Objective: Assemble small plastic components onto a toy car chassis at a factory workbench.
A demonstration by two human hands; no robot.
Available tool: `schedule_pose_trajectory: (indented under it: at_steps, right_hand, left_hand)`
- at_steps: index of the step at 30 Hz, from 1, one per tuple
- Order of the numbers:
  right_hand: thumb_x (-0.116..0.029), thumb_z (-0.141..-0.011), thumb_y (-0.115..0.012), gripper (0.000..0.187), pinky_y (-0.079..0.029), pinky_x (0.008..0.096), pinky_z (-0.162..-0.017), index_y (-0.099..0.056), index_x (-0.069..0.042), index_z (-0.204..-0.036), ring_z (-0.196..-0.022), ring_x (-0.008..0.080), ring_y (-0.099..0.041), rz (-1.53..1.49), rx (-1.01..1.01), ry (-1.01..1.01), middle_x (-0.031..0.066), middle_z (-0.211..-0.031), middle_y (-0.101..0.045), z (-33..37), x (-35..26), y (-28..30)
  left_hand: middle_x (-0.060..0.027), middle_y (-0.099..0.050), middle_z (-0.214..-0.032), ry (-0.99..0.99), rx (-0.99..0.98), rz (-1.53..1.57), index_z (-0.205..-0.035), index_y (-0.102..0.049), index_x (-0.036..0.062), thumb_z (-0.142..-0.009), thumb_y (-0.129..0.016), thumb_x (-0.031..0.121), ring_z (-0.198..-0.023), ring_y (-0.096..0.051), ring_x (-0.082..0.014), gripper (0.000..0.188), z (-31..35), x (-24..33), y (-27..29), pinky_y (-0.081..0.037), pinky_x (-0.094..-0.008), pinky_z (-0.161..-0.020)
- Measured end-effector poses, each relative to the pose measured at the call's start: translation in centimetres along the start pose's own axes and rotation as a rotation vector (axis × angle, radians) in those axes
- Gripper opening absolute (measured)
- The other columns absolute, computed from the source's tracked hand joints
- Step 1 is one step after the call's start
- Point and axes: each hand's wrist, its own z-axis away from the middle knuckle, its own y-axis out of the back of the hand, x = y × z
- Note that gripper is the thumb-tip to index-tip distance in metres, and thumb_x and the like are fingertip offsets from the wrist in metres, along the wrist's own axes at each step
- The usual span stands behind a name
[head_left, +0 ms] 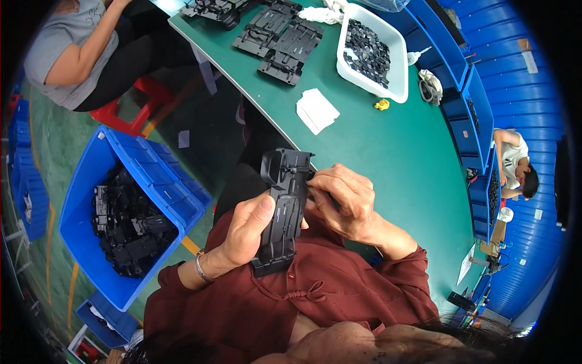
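A long black moulded plastic part [285,221] is held up in front of my chest, tilted, with its ribbed face showing. My left hand [245,227] is closed round its left side, the thumb lying on the face. At the part's upper right edge, my right hand [342,197] has its fingers pinched together. Something dark shows between those fingers, too hidden to name. Two similar black plastic parts [291,51] lie side by side on the green table [388,158], with more black parts [221,12] beyond them.
A white tub [397,82] of small black pieces stands at the back, near white paper sheets [317,111] and a yellow scrap [382,104]. To my left is a blue crate [82,209] of black parts. Blue bins [476,142] line the right. Two other people sit nearby.
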Motion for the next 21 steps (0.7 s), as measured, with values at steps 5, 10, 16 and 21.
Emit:
schedule_pose_trajectory:
  at_steps: [5, 10, 16, 21]
  right_hand:
    - [0.011, -0.070, -0.076, 0.026, -0.051, 0.0363, -0.057, -0.066, 0.004, -0.092, -0.065, 0.0265, -0.064, -0.004, -0.012, -0.012, 0.0130, -0.080, -0.067, -0.06, 0.01, -0.15]
    - [0.010, -0.070, -0.076, 0.025, -0.052, 0.0368, -0.057, -0.066, 0.004, -0.092, -0.066, 0.0272, -0.065, 0.002, -0.018, -0.026, 0.0134, -0.081, -0.067, -0.19, -0.23, 0.04]
    - [0.009, -0.070, -0.076, 0.024, -0.052, 0.0368, -0.058, -0.066, 0.004, -0.092, -0.066, 0.0273, -0.065, 0.010, -0.011, -0.028, 0.0127, -0.081, -0.067, -0.27, -0.18, 0.11]
    - [0.009, -0.071, -0.076, 0.024, -0.052, 0.0368, -0.058, -0.066, 0.004, -0.092, -0.066, 0.0272, -0.065, -0.013, 0.014, -0.019, 0.0122, -0.080, -0.067, -0.07, 0.31, -0.10]
  left_hand:
    - [-0.0109, -0.073, -0.094, 0.025, 0.020, 0.019, -0.121, -0.063, -0.0046, -0.112, -0.029, 0.042, -0.077, -0.065, -0.0079, 0.059, -0.07, -0.10, 0.11, -0.053, -0.0233, -0.071]
    - [-0.0107, -0.073, -0.093, 0.007, 0.014, 0.012, -0.122, -0.063, -0.0048, -0.112, -0.029, 0.044, -0.076, -0.065, -0.0080, 0.060, -0.03, -0.29, 0.14, -0.054, -0.0235, -0.070]
    - [-0.0120, -0.073, -0.095, 0.018, 0.008, 0.033, -0.122, -0.062, -0.0057, -0.112, -0.028, 0.045, -0.076, -0.066, -0.0092, 0.062, -0.20, -0.24, 0.12, -0.055, -0.0240, -0.070]
    - [-0.0144, -0.073, -0.097, 0.055, 0.033, 0.077, -0.123, -0.061, -0.0070, -0.112, -0.028, 0.046, -0.078, -0.068, -0.0109, 0.063, -0.52, 0.06, 0.02, -0.056, -0.0251, -0.071]
